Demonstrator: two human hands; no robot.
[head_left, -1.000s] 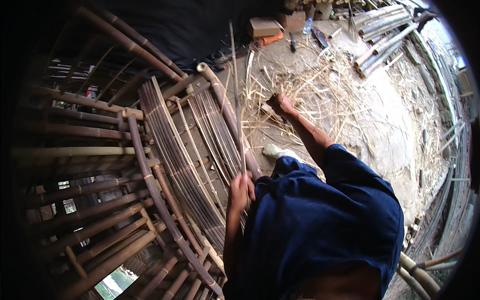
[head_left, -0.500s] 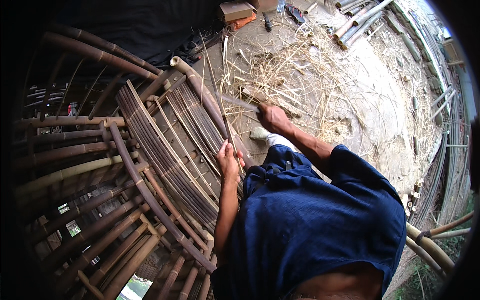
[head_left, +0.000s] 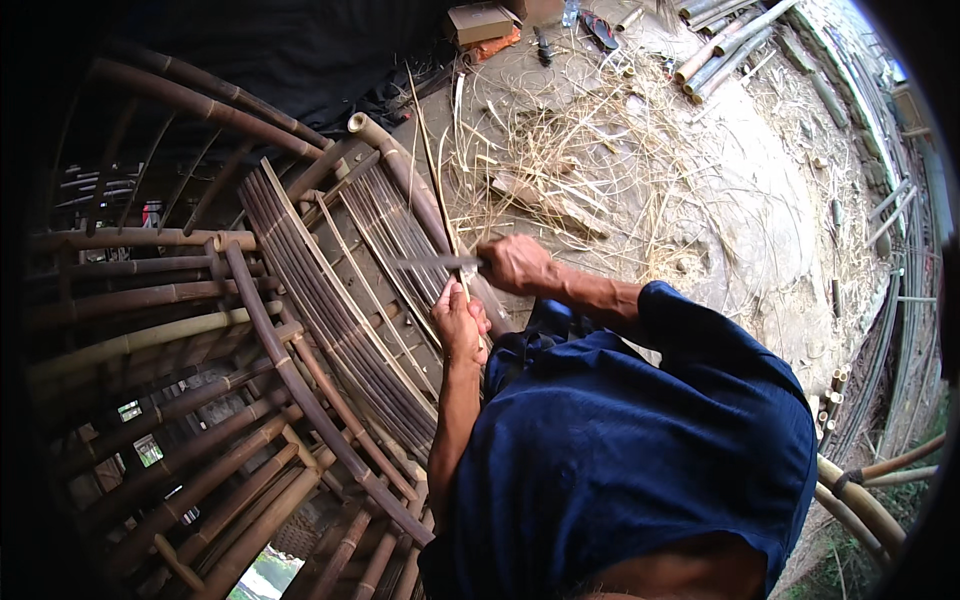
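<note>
My left hand (head_left: 460, 318) is closed round the lower part of a long, thin bamboo strip (head_left: 434, 170), which points up and away from me. In my right hand (head_left: 515, 264) is the handle of a knife (head_left: 425, 262). Its blade, a little blurred, lies across the strip just above my left fingers and points left. Pale wood shows on the strip by the blade. Beneath and left of my hands is a bamboo frame with dark slats (head_left: 335, 290) and a thick bamboo pole (head_left: 405, 175) along its right side.
Thin shavings (head_left: 590, 170) litter the ground ahead. Cut bamboo poles (head_left: 735, 50) lie at the far right. A cardboard box (head_left: 480, 22) and a sandal (head_left: 600, 32) are at the back. Curved bamboo furniture (head_left: 300, 370) fills the left side.
My right hand has moved left and toward me, bringing the knife from beyond the strip down across it near my left hand. The left hand has barely moved.
</note>
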